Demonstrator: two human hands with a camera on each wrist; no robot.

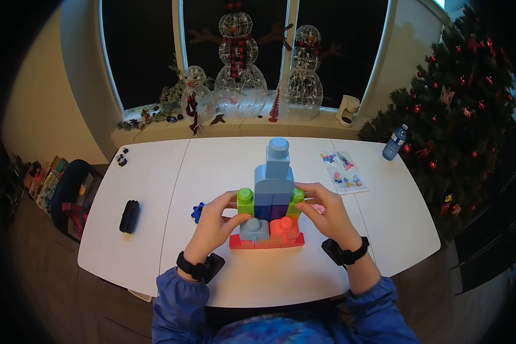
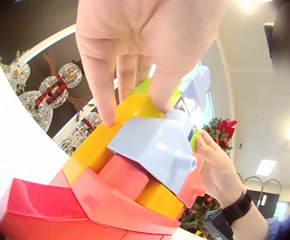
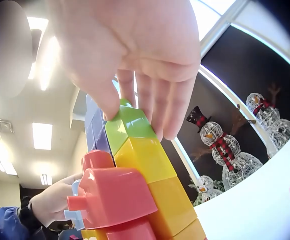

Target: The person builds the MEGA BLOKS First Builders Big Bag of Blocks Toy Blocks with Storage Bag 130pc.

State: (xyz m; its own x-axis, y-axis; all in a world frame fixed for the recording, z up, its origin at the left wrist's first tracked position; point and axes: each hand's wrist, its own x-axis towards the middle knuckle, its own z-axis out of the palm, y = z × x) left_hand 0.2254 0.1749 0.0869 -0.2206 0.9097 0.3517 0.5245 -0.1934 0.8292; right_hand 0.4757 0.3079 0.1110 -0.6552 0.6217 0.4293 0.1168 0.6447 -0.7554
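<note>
A tower of large toy building blocks (image 1: 273, 182) stands upright on the table, light blue on top and dark blue below. Its lower part holds a light grey-blue spouted block (image 1: 254, 230) and a red one (image 1: 284, 229), over a red base (image 1: 267, 245). My left hand (image 1: 211, 222) grips the left side, thumb on the front and fingers behind, around the yellow block (image 2: 141, 106) under the green. On the other side, my right hand (image 1: 329, 217) holds the green block (image 3: 130, 129) between thumb and fingers, above another yellow block (image 3: 147, 161).
On the white table (image 1: 212, 160) lie a printed picture sheet (image 1: 345, 172), a black case (image 1: 129, 217) and a dark blue gear-like piece (image 1: 198, 212). A pink piece (image 1: 319, 208) is partly behind the right hand. A water bottle (image 1: 394, 143) stands near the far right edge.
</note>
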